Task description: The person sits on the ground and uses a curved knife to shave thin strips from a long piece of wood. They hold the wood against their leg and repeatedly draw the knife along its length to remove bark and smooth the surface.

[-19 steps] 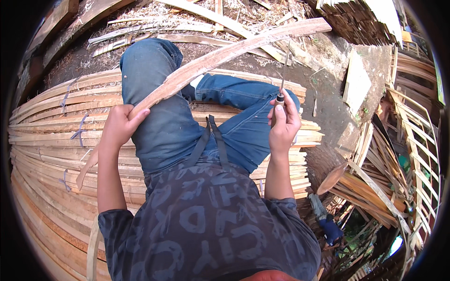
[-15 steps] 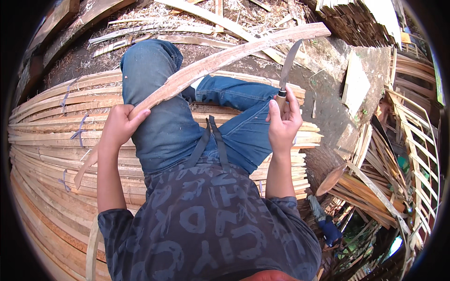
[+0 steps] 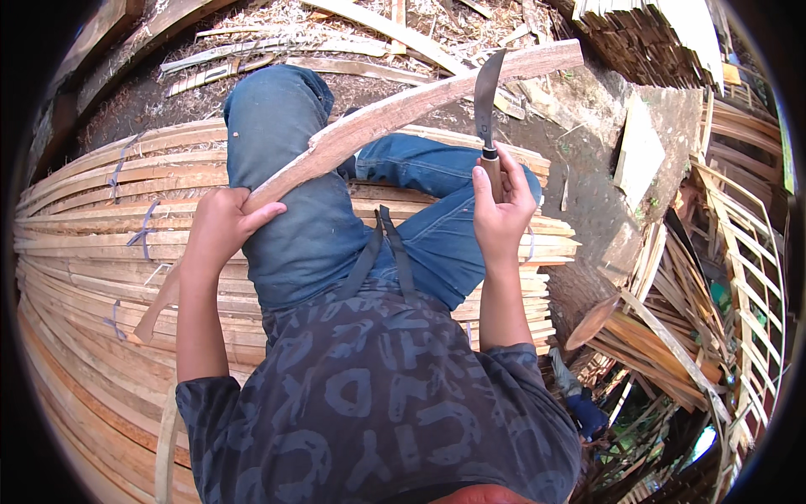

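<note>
My left hand point(image 3: 227, 220) grips a long wooden strip point(image 3: 369, 134) near its lower part. The strip runs across my left thigh and rises toward the far right, with a rough notch in its edge just above the knee; its lower tail passes behind my left forearm. In my right hand point(image 3: 505, 197) is a knife point(image 3: 485, 97) with a curved blade and a short wooden handle. The blade points up and away, and its tip overlaps the strip's far part in the picture; whether they touch I cannot tell.
Bundles of wooden strips point(image 3: 101, 244) tied with purple cord lie under me. Shavings and loose slats point(image 3: 277, 50) cover the ground ahead. A stacked pile of boards point(image 3: 638, 42) stands far right, with a cut log point(image 3: 592, 323) and a slatted frame point(image 3: 751, 277) nearer.
The knife has moved left and turned more upright, its blade now over the strip. The strip has rolled slightly, showing more of its broad face and notch.
</note>
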